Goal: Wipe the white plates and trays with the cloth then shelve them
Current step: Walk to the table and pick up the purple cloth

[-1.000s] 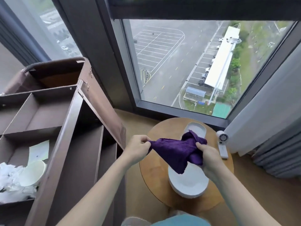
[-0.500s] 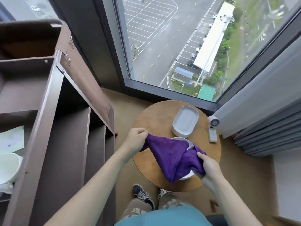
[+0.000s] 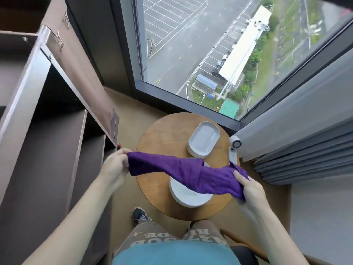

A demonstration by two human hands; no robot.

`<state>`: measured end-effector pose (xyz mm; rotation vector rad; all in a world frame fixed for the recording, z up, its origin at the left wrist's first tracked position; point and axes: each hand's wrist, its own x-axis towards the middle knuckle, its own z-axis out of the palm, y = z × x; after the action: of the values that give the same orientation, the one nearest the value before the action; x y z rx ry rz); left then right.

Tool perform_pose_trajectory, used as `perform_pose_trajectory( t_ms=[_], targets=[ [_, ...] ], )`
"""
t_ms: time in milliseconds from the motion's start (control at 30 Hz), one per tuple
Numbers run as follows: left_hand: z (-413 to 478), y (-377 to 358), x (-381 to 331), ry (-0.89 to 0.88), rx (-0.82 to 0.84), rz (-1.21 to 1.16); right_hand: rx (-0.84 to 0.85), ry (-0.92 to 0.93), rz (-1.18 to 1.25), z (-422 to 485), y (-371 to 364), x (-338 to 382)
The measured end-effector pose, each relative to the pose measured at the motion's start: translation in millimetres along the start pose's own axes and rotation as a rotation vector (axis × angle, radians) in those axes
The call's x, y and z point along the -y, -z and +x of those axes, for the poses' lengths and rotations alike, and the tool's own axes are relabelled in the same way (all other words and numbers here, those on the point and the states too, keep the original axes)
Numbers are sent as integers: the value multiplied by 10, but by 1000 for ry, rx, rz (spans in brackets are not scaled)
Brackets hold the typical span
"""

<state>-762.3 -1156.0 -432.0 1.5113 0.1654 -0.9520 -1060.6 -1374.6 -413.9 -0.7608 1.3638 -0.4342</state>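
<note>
1. Shelves (image 3: 47, 134): cut off at left, so free spots are unseen.
2. Cloth (image 3: 200, 176): bunched a second ago, now pulled wide between left hand (image 3: 114, 167) and right hand (image 3: 252, 190), each pinching an end; wiping looks ready to start.
3. Plate (image 3: 187, 197) on the table (image 3: 158, 142): half hidden beneath the cloth; tray (image 3: 204, 138) just behind.

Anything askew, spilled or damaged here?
Nothing spilled or broken. The white rectangular tray and round white plate sit flat on the round wooden table; left hand and right hand grip the purple cloth stretched above the plate. Only the small white handheld fan lies right at the table's edge.
</note>
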Motion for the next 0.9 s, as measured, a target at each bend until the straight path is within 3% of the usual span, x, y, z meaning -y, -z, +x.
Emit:
perform_pose_trajectory(
  t_ms=[133,233,333,600,767,900],
  targets=[
    [-168,168,110,38,-126,-378,100,62,-58,146,60,285],
    [-368,51,91,7,-157,-438,171,181,-180,284,106,536],
    [-579,-515,188,-32,-81,-321,276,273,-224,311,222,797],
    [-758,-2338,826,-73,223,259,484,258,-104,193,632,1584],
    [-359,-2416,1070,-230,292,511,675,271,-40,405,726,1468],
    [-33,-2282,918,-377,363,575,778,304,-97,677,779,1087]
  ],
)
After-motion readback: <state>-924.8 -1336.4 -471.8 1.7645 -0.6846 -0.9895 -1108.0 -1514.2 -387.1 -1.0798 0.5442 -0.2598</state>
